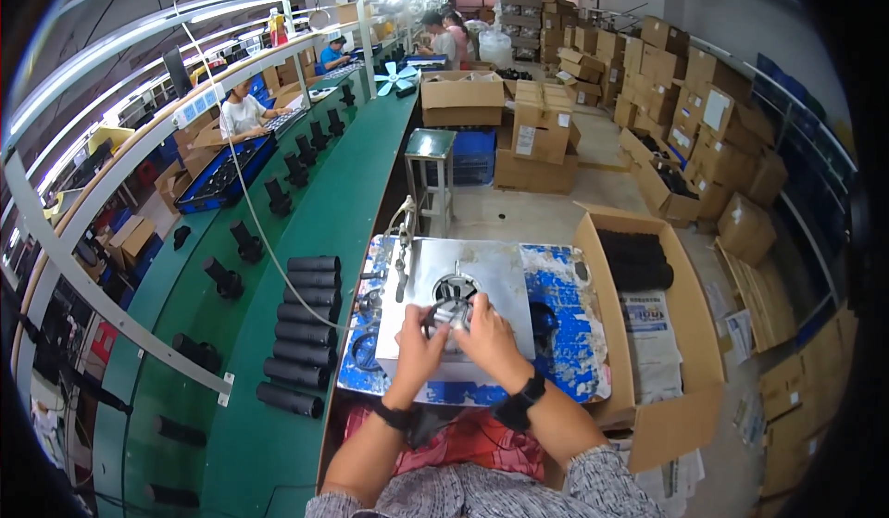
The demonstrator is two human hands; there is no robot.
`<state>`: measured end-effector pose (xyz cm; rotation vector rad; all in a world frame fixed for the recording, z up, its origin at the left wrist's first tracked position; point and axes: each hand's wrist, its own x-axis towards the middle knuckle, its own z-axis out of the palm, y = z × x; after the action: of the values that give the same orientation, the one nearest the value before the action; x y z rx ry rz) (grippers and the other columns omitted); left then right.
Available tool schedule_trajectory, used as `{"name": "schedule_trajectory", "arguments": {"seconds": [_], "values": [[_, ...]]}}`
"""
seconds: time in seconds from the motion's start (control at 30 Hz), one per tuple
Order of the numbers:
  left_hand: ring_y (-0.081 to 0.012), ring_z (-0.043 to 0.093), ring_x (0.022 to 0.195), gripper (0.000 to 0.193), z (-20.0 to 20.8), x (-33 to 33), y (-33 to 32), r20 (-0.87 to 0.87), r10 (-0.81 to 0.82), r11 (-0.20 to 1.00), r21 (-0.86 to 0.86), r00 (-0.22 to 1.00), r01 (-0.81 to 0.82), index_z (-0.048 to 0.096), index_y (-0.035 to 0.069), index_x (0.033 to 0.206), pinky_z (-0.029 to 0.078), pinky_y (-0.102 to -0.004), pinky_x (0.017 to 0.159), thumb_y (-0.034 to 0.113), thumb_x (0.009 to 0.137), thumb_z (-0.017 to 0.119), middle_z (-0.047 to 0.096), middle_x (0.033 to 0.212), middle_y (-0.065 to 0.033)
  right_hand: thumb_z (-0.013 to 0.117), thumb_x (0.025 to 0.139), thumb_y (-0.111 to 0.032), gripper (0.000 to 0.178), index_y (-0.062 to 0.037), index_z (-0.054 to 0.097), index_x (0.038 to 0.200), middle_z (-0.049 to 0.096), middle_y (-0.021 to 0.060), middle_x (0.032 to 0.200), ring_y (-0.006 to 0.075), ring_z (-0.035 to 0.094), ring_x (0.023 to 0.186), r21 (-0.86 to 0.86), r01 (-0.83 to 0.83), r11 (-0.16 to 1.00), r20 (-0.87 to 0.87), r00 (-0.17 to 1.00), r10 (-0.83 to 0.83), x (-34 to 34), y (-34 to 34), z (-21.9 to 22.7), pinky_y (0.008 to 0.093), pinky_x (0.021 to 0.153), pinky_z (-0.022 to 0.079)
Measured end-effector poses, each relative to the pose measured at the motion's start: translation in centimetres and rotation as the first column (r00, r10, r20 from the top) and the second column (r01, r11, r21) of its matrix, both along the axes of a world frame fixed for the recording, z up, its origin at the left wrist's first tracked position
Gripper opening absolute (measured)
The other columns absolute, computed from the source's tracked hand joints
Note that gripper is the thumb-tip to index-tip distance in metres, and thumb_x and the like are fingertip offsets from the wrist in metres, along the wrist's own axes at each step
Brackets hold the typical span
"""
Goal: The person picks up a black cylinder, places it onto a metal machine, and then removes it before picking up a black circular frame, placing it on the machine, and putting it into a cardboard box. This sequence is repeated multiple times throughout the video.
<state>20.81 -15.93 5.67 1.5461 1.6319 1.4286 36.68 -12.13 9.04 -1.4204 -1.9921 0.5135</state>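
My left hand [420, 344] and my right hand [491, 335] meet over a silver metal box [495, 268]. Between them they grip a dark round ring-shaped part [451, 305] with pale, shiny pieces showing inside it; its exact kind is not clear. Thumbs and fingers of both hands are closed on its near and side edges. Just beyond the part, a round opening [454, 280] in the box top shows dark pieces within. A small metal valve with a hose [404, 254] stands at the box's left edge.
The box rests on a worn blue-and-white board [569, 333]. Left, black tubes [301, 339] lie in a row on a green bench [347, 199], with black upright parts [225, 278] beyond. An open carton [699, 370] holding dark rolls stands right. Other people work far along the line.
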Motion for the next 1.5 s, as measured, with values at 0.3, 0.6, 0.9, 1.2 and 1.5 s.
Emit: {"name": "schedule_trajectory", "arguments": {"seconds": [0.3, 0.6, 0.9, 1.2, 1.5], "values": [[-0.0366, 0.062, 0.115, 0.037, -0.1, -0.3, 10.2, -0.297, 0.106, 0.982, -0.118, 0.949, -0.146, 0.066, 0.012, 0.119, 0.042, -0.0556, 0.095, 0.029, 0.088, 0.08, 0.071, 0.11, -0.0137, 0.075, 0.084, -0.019, 0.052, 0.0039, 0.058, 0.127, 0.062, 0.0302, 0.124, 0.0519, 0.068, 0.106, -0.032, 0.168, 0.985, 0.106, 0.981, -0.164, -1.4, 7.7, -0.6, 0.0562, 0.093, 0.058], [-0.0373, 0.057, 0.119, 0.028, -0.8, -3.2, 8.1, -0.497, 0.123, 0.991, 0.019, 0.859, -0.131, 0.074, 0.015, 0.116, 0.042, -0.0555, 0.096, 0.025, 0.09, 0.078, 0.063, 0.121, -0.0117, 0.077, 0.085, -0.035, 0.067, 0.0005, 0.061, 0.139, 0.059, 0.0273, 0.131, 0.0471, 0.068, 0.111, -0.052, -0.031, 0.998, 0.203, 0.978, 0.041, -0.1, 8.4, -0.3, 0.0534, 0.098, 0.057], [-0.0345, 0.06, 0.113, 0.026, -0.6, -15.8, 8.4, -0.538, 0.292, 0.956, 0.156, 0.791, -0.247, 0.074, 0.015, 0.115, 0.047, -0.0507, 0.091, 0.014, 0.089, 0.076, 0.063, 0.114, -0.0109, 0.086, 0.073, -0.052, 0.091, 0.0, 0.058, 0.143, 0.056, 0.0213, 0.136, 0.0416, 0.058, 0.128, -0.004, -0.178, 0.984, 0.256, 0.951, 0.173, 1.0, 9.6, -0.3, 0.0515, 0.108, 0.048], [-0.0326, 0.061, 0.117, 0.046, -2.4, -19.5, 15.7, -0.858, -0.109, 0.986, -0.157, 0.502, -0.054, 0.073, 0.017, 0.12, 0.048, -0.0538, 0.092, 0.016, 0.076, 0.089, 0.062, 0.12, -0.009, 0.091, 0.064, -0.062, 0.105, -0.0055, 0.056, 0.146, 0.055, 0.0158, 0.129, 0.0368, 0.053, 0.129, 0.062, -0.097, 0.993, 0.26, 0.962, 0.078, 1.1, 8.2, -0.9, 0.0498, 0.112, 0.039], [-0.0334, 0.063, 0.111, 0.035, 0.9, -18.3, 13.5, -0.852, 0.11, 0.965, -0.032, 0.513, -0.26, 0.074, 0.014, 0.116, 0.051, -0.0504, 0.085, 0.016, 0.084, 0.086, 0.062, 0.123, -0.0106, 0.092, 0.063, -0.063, 0.105, -0.006, 0.056, 0.144, 0.055, 0.0148, 0.125, 0.0367, 0.054, 0.127, 0.075, -0.114, 0.991, 0.251, 0.964, 0.092, 0.8, 8.5, -1.1, 0.0498, 0.111, 0.039]]}}
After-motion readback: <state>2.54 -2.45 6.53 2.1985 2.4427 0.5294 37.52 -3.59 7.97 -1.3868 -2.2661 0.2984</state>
